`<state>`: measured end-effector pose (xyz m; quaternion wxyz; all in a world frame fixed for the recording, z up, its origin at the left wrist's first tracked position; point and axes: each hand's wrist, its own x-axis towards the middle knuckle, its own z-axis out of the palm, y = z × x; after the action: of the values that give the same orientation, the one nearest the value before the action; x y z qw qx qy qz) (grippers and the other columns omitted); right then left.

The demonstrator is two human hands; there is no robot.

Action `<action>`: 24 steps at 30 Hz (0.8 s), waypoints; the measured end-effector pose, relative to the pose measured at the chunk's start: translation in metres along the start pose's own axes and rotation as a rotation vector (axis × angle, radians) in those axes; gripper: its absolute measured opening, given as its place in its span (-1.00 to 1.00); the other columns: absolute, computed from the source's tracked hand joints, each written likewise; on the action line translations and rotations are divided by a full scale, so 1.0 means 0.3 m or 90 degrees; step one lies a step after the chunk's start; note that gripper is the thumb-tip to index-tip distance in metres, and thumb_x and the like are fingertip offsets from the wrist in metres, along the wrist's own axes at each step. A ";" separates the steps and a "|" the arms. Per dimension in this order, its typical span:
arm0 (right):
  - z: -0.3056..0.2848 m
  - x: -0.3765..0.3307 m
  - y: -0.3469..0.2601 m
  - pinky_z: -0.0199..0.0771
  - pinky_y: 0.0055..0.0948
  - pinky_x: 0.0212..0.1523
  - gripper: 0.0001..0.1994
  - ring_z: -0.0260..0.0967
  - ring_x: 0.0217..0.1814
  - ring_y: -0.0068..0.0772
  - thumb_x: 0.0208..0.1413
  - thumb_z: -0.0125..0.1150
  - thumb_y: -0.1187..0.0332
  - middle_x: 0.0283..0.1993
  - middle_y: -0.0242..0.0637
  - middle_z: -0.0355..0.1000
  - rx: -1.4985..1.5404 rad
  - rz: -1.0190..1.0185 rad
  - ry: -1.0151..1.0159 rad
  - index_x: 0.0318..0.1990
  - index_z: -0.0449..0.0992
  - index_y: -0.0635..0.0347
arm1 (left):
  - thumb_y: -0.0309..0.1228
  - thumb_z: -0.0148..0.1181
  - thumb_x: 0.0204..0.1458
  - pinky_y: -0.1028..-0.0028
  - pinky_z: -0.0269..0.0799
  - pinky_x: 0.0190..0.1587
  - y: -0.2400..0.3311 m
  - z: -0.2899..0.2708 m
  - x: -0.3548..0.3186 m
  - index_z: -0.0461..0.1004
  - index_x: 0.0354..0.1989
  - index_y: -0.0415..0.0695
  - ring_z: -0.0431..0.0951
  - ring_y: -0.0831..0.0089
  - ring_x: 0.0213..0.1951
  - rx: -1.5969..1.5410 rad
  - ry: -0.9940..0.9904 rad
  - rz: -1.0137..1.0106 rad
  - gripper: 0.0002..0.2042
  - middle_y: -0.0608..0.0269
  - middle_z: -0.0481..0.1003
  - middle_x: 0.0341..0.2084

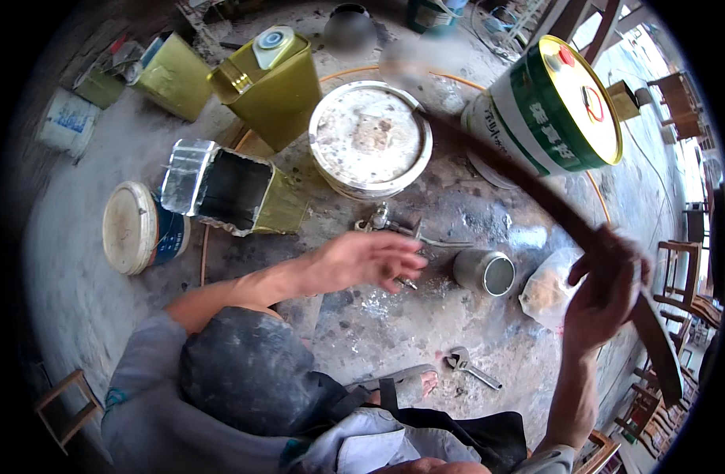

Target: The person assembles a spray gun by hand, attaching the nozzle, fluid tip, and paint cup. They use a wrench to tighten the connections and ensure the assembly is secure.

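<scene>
My right hand (607, 292) grips a long, flat, dark brown wooden stick (528, 178). One end of it reaches to the rim of the white lidded bucket (370, 134); whether it touches cannot be told. The other end sticks out below my fist. My left hand (370, 259) is stretched out over the floor, slightly blurred, fingers loosely apart and holding nothing. Just beyond it lies a metal spray gun (382, 220), partly hidden by the fingers. Between my hands stands a grey metal cup (497, 272), beside a crumpled clear plastic bag (548, 292).
An adjustable wrench (473, 370) lies near my foot. A cut-open tin (228, 189), a tipped blue-and-white bucket (133, 229) and gold tins (275, 91) stand left. A green-and-white drum (544, 114) is at right. An orange hose (203, 261) crosses the floor; wooden chairs (678, 272) line the right.
</scene>
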<state>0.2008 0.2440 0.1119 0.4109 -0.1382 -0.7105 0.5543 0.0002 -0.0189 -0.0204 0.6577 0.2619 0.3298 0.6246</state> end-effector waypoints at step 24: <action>-0.133 -0.049 0.015 0.71 -0.41 -0.19 -0.17 0.61 -0.01 -0.25 0.34 -0.42 -0.39 0.32 0.11 0.38 0.002 0.138 -0.146 0.36 0.18 0.20 | -0.15 0.06 0.31 0.40 0.19 0.32 0.243 -0.244 -0.610 0.28 0.34 -0.36 0.35 0.37 0.23 0.562 0.793 0.266 -0.42 0.14 0.40 0.18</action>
<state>0.2381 0.2630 0.1033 0.2651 -0.1493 -0.7325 0.6089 -0.1031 -0.1999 0.0071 0.0562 0.1575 0.7985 0.5783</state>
